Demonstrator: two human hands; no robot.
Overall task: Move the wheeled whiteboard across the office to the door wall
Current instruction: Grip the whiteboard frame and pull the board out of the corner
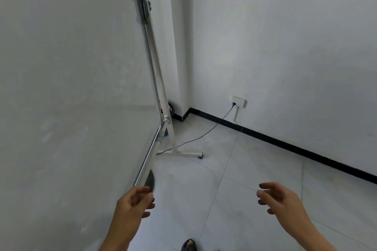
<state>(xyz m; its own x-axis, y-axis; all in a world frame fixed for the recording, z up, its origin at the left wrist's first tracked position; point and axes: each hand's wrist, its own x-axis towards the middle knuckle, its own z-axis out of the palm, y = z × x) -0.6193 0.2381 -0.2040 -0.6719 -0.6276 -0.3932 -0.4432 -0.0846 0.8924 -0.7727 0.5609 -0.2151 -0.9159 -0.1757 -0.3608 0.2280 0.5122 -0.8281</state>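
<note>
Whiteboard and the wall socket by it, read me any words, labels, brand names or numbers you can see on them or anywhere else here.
None can be read.
Whiteboard: surface shows only faint erased smudges, no legible writing.
Wall socket: no marking can be made out; too small and blurred.
Whiteboard stand: no label visible.
Walls and floor tiles: no signs or text.
</note>
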